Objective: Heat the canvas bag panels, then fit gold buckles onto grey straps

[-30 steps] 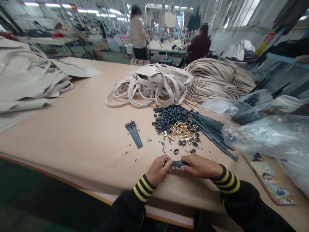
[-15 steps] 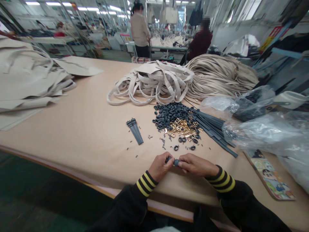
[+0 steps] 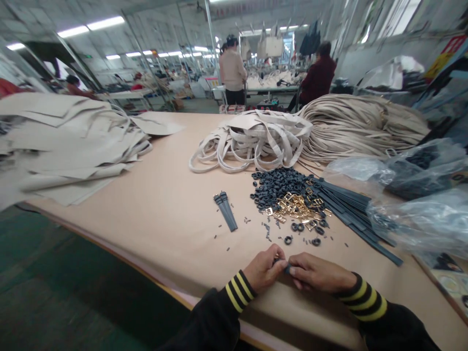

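Note:
My left hand [image 3: 263,269] and my right hand [image 3: 317,274] meet at the near edge of the tan table [image 3: 153,204], fingers pinched together on a small dark strap piece [image 3: 286,267], mostly hidden between them. Just beyond lie a pile of dark rings [image 3: 278,184], gold buckles [image 3: 295,207] and a fan of dark straps [image 3: 351,209]. A short bundle of finished dark straps [image 3: 225,211] lies to the left.
Cream webbing loops [image 3: 252,139] and a big coil of cream cord [image 3: 361,124] sit farther back. Cream fabric pieces [image 3: 69,146] are stacked at the left. Plastic bags [image 3: 420,204] crowd the right. Two people work at a far table.
The hands have drawn closer together, covering nearly all of the dark strap piece. The view has swung left and up, shifting everything on the table to the right.

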Action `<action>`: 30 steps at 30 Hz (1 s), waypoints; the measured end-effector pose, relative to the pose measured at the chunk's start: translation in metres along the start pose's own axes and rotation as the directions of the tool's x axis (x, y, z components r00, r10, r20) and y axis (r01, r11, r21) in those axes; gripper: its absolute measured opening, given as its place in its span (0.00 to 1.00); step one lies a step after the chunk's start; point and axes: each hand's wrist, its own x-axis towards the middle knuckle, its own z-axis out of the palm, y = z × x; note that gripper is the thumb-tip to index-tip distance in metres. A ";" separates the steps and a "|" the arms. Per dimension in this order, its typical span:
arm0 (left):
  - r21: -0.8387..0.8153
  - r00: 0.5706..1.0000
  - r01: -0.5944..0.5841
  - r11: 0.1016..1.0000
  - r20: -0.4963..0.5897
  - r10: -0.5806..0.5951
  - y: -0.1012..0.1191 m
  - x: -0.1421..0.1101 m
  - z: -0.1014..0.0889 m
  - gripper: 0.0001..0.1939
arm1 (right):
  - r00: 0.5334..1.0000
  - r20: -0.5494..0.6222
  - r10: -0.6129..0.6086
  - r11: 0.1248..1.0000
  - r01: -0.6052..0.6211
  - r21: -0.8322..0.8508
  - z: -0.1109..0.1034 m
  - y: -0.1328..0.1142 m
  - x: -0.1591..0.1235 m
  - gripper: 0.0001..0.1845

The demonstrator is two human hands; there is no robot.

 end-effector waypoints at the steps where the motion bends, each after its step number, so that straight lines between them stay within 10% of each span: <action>1: -0.008 1.000 0.002 1.000 0.017 -0.002 0.000 0.000 -0.001 0.10 | 0.999 -0.035 -0.028 0.999 0.027 -0.021 0.001 0.003 0.002 0.19; 12: -0.324 0.994 0.104 0.940 0.055 -0.092 0.002 0.006 0.001 0.09 | 0.993 -0.121 -0.012 0.999 0.016 0.028 -0.001 0.005 0.006 0.21; 17: -0.178 0.998 0.057 0.982 0.029 -0.053 0.004 0.006 -0.001 0.07 | 0.986 -0.081 0.143 0.961 -0.119 0.251 0.008 0.007 0.007 0.16; 21: -0.055 1.000 -0.014 0.998 -0.019 0.013 0.003 0.008 -0.002 0.07 | 0.959 -0.268 0.098 0.995 -0.087 0.054 0.017 0.007 0.005 0.14; 30: -0.573 0.992 0.127 0.810 0.082 -0.098 -0.008 0.011 -0.008 0.14 | 0.936 -0.348 0.049 0.998 -0.063 -0.028 0.009 -0.003 0.008 0.14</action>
